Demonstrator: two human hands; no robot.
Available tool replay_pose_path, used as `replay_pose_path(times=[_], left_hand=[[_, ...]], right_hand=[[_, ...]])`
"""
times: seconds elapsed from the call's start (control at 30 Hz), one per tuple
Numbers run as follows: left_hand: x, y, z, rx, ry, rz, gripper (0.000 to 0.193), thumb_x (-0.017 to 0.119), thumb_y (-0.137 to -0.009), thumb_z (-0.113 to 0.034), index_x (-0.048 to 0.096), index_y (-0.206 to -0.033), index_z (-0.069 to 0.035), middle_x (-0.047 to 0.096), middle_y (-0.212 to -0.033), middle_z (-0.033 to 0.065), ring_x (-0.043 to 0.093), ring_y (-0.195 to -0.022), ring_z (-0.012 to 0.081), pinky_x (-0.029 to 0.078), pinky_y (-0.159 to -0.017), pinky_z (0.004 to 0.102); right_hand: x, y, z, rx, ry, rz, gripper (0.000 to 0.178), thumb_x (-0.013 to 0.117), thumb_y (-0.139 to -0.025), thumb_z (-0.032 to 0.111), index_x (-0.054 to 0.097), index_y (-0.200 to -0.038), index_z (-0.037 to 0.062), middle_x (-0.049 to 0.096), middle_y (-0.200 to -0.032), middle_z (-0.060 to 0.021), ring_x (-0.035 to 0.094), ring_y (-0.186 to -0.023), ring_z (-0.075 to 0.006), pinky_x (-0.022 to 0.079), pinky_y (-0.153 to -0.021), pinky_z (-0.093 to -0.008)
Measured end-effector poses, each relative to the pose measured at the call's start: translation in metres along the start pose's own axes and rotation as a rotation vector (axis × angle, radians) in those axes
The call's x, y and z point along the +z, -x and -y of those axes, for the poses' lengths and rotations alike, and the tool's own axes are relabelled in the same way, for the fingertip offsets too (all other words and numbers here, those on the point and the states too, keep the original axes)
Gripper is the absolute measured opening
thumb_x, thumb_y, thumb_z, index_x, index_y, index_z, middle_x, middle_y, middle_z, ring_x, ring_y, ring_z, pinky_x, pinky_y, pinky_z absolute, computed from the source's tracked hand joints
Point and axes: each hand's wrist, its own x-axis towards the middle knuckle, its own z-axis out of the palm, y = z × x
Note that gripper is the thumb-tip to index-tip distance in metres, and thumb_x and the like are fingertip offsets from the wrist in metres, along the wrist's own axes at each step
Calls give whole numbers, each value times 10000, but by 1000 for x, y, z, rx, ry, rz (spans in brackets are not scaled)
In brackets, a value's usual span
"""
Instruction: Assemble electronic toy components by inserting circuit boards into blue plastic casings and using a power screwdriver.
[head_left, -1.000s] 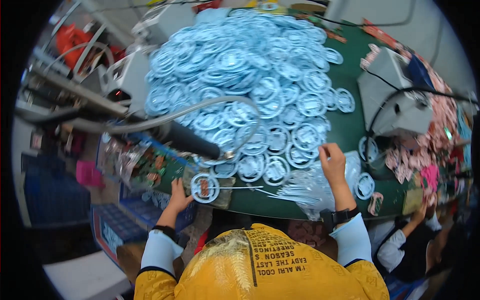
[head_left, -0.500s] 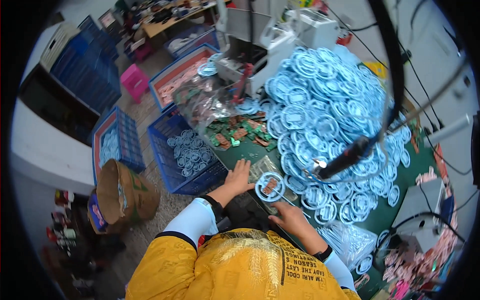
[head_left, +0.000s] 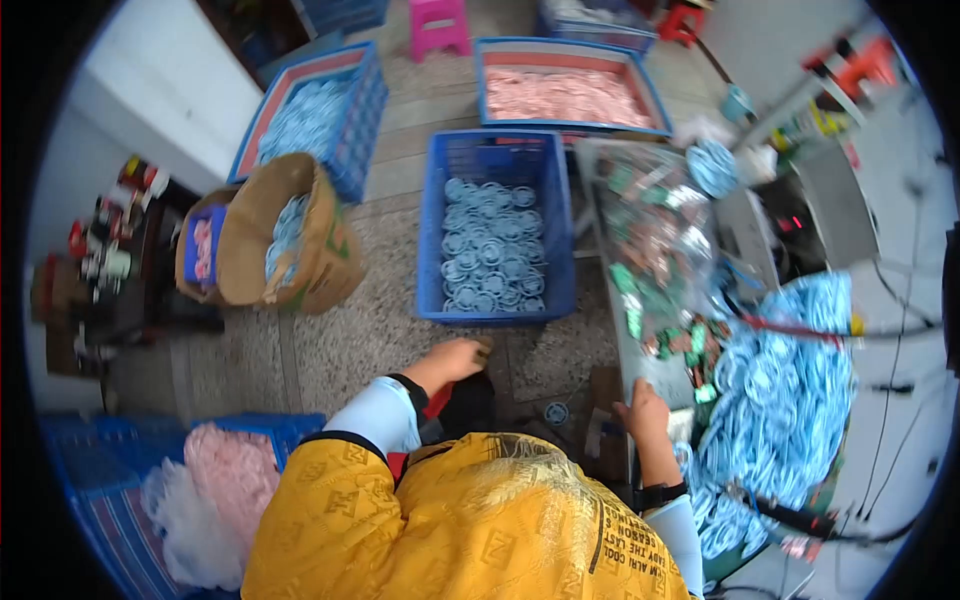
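My left hand [head_left: 456, 360] is out over the floor, just short of the deep blue crate [head_left: 497, 319], its fingers curled together. A small brownish patch shows at its fingertips, too blurred to name. Inside the crate lie many light-blue plastic rings [head_left: 490, 245]. On the right, my right hand [head_left: 648, 414] rests at the edge of the work table [head_left: 625, 345], thumb apart from the fingers, with nothing visible in it. Low down between my hands is a single light-blue ring [head_left: 556, 412]. Beside the right hand lie green and copper-coloured small boards [head_left: 695, 345].
A big heap of light-blue rings [head_left: 775, 400] covers the table's right part. Behind the crate stand a tray of pink parts [head_left: 575, 127] and a blue bin [head_left: 368, 130]. A brown paper sack [head_left: 325, 250] is left of it. A pink stool [head_left: 440, 28] stands farther back.
My view has swung left from the table to the crate. The ring with a board on it, earlier between my hands at the table, no longer shows there. My left hand has left the table.
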Motion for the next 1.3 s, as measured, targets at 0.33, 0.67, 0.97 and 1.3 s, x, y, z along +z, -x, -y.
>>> replay_pose_path(times=[0.33, 0.67, 0.97, 1.3], left_hand=[[5, 196, 289, -866, 246, -181, 438, 708, -768, -333, 663, -1062, -11, 654, -1085, 239, 625, -1031, 397, 504, -877, 473], [163, 228, 187, -904, 723, 146, 742, 753, -741, -442, 529, -1255, 43, 557, -1269, 269, 561, -1165, 381, 462, -975, 439], [199, 223, 186, -937, 949, -76, 791, 697, -806, -448, 442, -1370, 44, 462, -1393, 258, 455, -1294, 369, 374, -1076, 402], [189, 216, 161, -940, 830, -161, 737, 687, -826, -419, 455, -1372, 17, 475, -1389, 243, 465, -1287, 364, 377, -1073, 409]], right_hand=[[20, -60, 3, 187, 304, 354, 372, 573, -868, 381, 562, -1056, 60, 668, -977, -238, 648, -899, -435, 516, -794, -525], [26, -102, -23, -7, 415, 563, 457, 532, -883, 410, 590, -1022, -22, 664, -984, -242, 648, -924, -433, 514, -820, -518], [29, -141, 22, -160, 581, 601, 432, 534, -881, 393, 619, -976, -19, 671, -961, -235, 659, -893, -421, 526, -792, -509], [14, -112, -5, -158, 663, 694, 410, 536, -878, 374, 651, -925, -17, 680, -935, -229, 672, -860, -409, 540, -760, -500]])
